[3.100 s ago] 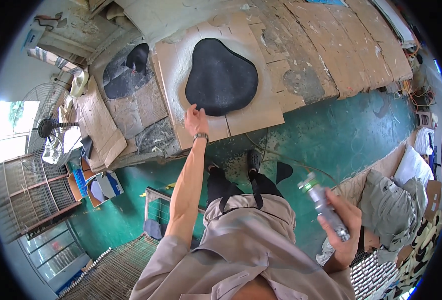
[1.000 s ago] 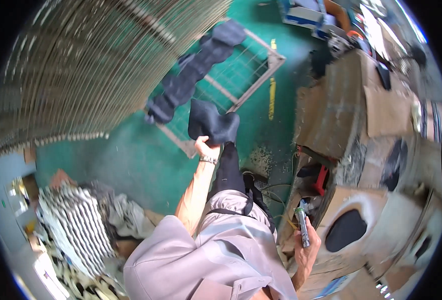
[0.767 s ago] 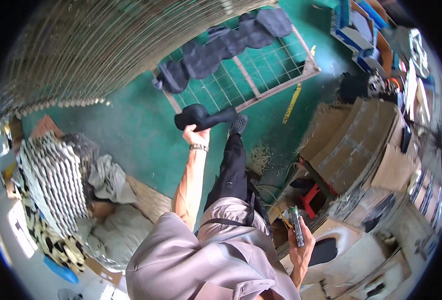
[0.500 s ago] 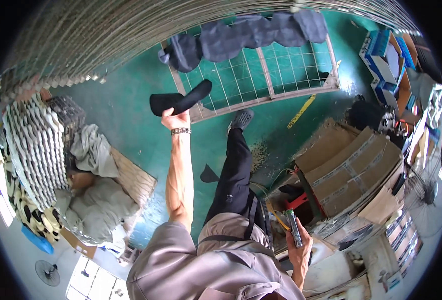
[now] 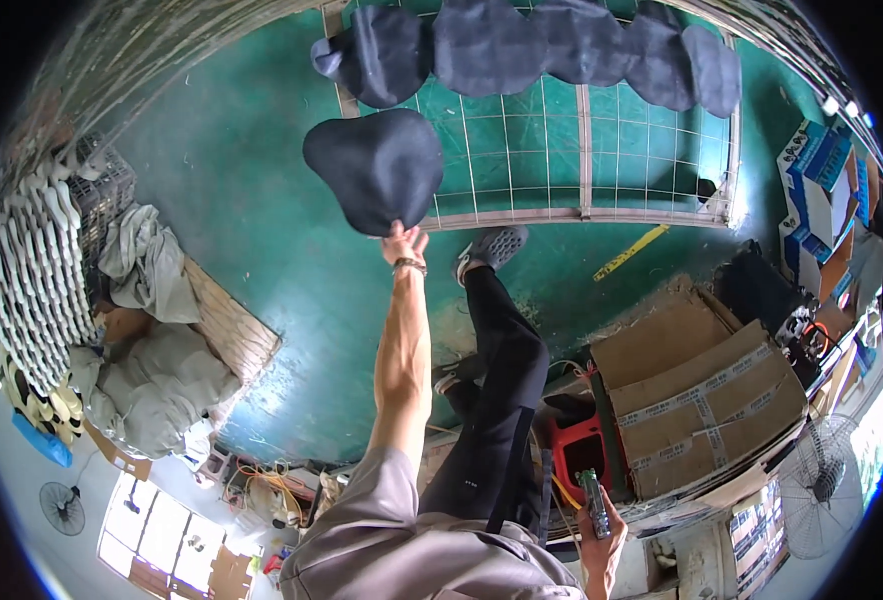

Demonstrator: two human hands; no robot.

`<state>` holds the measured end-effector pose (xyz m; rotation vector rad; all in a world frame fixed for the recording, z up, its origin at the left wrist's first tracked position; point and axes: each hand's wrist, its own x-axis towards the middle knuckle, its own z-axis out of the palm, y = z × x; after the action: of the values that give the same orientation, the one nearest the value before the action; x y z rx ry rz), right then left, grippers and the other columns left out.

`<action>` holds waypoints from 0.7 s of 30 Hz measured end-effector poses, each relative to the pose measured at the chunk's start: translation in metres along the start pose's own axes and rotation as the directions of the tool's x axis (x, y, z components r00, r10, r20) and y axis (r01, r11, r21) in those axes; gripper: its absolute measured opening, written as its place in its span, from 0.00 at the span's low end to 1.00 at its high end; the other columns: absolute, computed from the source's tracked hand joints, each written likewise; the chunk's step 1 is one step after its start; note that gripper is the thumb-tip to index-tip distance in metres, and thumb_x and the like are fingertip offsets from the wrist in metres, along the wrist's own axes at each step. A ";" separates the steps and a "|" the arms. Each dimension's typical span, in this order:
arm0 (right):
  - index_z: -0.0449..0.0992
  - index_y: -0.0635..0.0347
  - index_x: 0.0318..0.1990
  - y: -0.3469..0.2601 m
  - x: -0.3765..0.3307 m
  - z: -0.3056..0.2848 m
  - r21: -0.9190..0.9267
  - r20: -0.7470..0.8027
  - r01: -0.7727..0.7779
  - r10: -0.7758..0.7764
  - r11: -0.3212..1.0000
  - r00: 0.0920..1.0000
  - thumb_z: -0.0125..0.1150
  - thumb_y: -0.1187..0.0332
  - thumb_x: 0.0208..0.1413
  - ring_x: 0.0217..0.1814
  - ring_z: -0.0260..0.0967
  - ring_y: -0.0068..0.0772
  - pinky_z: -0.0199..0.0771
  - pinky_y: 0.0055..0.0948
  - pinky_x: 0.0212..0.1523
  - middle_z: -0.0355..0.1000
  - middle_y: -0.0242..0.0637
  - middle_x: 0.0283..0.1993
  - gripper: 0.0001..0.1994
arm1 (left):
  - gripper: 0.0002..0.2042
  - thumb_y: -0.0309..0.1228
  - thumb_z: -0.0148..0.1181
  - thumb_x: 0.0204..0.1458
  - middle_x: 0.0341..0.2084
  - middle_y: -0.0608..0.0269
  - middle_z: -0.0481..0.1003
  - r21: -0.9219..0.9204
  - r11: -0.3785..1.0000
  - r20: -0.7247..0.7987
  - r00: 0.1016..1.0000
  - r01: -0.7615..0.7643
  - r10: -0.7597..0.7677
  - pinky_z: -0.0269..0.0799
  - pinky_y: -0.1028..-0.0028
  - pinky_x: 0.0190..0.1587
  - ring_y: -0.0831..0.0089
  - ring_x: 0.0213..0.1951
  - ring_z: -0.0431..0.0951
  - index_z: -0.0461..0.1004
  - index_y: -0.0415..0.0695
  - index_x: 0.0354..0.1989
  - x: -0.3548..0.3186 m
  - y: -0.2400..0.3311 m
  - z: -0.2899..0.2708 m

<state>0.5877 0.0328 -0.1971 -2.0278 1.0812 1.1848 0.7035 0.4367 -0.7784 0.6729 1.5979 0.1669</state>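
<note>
My left hand (image 5: 402,242) pinches the narrow end of a dark, rounded triangular piece (image 5: 377,170), shaped like a bicycle saddle cover. Held out at arm's length, the piece faces me broadside and overlaps the near left corner of a wire-mesh rack (image 5: 522,215). Across the far part of that rack several similar dark pieces (image 5: 487,50) lie in an overlapping row. Low on the right, my right hand (image 5: 602,535) is wrapped round a slender dark object with a green end (image 5: 594,500); its exact kind is unclear.
Flattened cardboard (image 5: 702,400) covers a bench to the right, beside a red plastic item (image 5: 579,455). Stacked white pieces (image 5: 37,280) and grey cloth (image 5: 162,385) stand left. Blue-and-white boxes (image 5: 817,190) are far right, and yellow tape (image 5: 630,252) marks the green floor.
The dark piece has swung from a folded, edge-on look to a broad face toward me. My left hand has moved slightly right. The rack sits farther up in view as I step.
</note>
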 end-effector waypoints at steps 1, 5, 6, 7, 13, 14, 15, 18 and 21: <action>0.74 0.71 0.63 -0.003 -0.003 0.005 0.000 -0.003 -0.011 0.011 1.000 1.000 0.66 0.70 0.57 0.48 0.81 0.39 0.78 0.34 0.51 0.81 0.54 0.50 0.26 | 0.28 0.51 0.66 0.60 0.58 0.49 0.76 0.288 0.957 -0.087 0.996 0.044 -0.019 0.79 0.37 0.52 0.56 0.53 0.81 0.74 0.38 0.57 0.006 -0.022 -0.003; 0.74 0.70 0.64 0.013 -0.005 0.000 0.029 -0.097 -0.097 0.100 0.995 0.990 0.66 0.71 0.57 0.45 0.80 0.35 0.77 0.32 0.50 0.81 0.53 0.48 0.26 | 0.48 0.60 0.72 0.50 0.59 0.51 0.76 0.681 0.713 -0.115 0.986 0.167 -0.122 0.80 0.45 0.45 0.63 0.50 0.82 0.60 0.42 0.71 -0.057 -0.135 0.020; 0.74 0.70 0.64 0.010 -0.012 -0.001 0.047 -0.092 -0.040 0.045 0.998 0.995 0.67 0.71 0.57 0.45 0.79 0.35 0.77 0.32 0.50 0.81 0.52 0.48 0.27 | 0.52 0.56 0.75 0.49 0.52 0.54 0.80 0.814 0.579 0.086 0.996 -0.053 -0.030 0.80 0.58 0.43 0.68 0.41 0.84 0.53 0.44 0.75 -0.055 -0.123 0.020; 0.73 0.70 0.64 0.000 -0.023 0.000 0.118 -0.025 0.088 -0.085 0.989 0.996 0.67 0.71 0.56 0.45 0.79 0.35 0.77 0.32 0.50 0.81 0.52 0.48 0.27 | 0.48 0.50 0.76 0.49 0.41 0.59 0.82 0.899 0.307 0.279 0.949 -0.312 0.149 0.80 0.68 0.40 0.72 0.33 0.84 0.57 0.44 0.74 -0.019 -0.047 0.005; 0.74 0.66 0.65 0.050 -0.095 -0.014 0.246 -0.221 0.073 -0.017 0.966 0.975 0.66 0.74 0.56 0.48 0.79 0.35 0.76 0.32 0.53 0.81 0.51 0.50 0.27 | 0.30 0.45 0.71 0.51 0.31 0.63 0.83 0.745 0.012 0.661 0.736 -0.667 -0.146 0.79 0.69 0.45 0.73 0.32 0.83 0.76 0.44 0.61 -0.184 -0.104 0.036; 0.74 0.66 0.65 0.065 -0.109 -0.016 0.293 -0.238 0.094 -0.023 0.952 0.971 0.66 0.74 0.56 0.47 0.79 0.35 0.76 0.33 0.53 0.81 0.50 0.49 0.26 | 0.28 0.42 0.71 0.52 0.30 0.64 0.82 0.745 0.058 0.664 0.729 -0.665 -0.168 0.79 0.69 0.42 0.74 0.30 0.83 0.76 0.44 0.60 -0.212 -0.086 0.039; 0.75 0.65 0.65 0.081 -0.128 -0.013 0.334 -0.262 0.108 -0.017 0.936 0.965 0.66 0.74 0.56 0.47 0.79 0.35 0.76 0.33 0.52 0.81 0.50 0.49 0.26 | 0.27 0.40 0.70 0.53 0.29 0.64 0.82 0.743 0.106 0.667 0.717 -0.661 -0.204 0.79 0.70 0.38 0.74 0.29 0.82 0.76 0.44 0.60 -0.229 -0.079 0.030; 0.75 0.65 0.63 0.157 -0.173 0.003 0.411 -0.357 0.197 -0.042 0.890 0.933 0.64 0.75 0.55 0.45 0.80 0.44 0.76 0.36 0.49 0.80 0.54 0.45 0.25 | 0.23 0.33 0.69 0.56 0.30 0.64 0.82 0.728 0.175 0.684 0.689 -0.662 -0.238 0.73 0.75 0.24 0.77 0.26 0.81 0.75 0.44 0.61 -0.262 -0.053 0.023; 0.76 0.64 0.62 0.224 -0.222 0.030 0.428 -0.470 0.129 0.099 0.894 0.877 0.63 0.77 0.49 0.44 0.78 0.59 0.76 0.45 0.47 0.78 0.57 0.41 0.27 | 0.24 0.31 0.70 0.53 0.29 0.63 0.82 0.745 0.164 0.651 0.650 -0.647 -0.394 0.71 0.76 0.19 0.76 0.23 0.80 0.76 0.42 0.60 -0.348 -0.081 0.014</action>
<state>0.3208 0.0189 -0.0280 -1.9805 1.4127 0.3475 0.6889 0.1896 -0.5201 1.6914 0.5032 -1.1056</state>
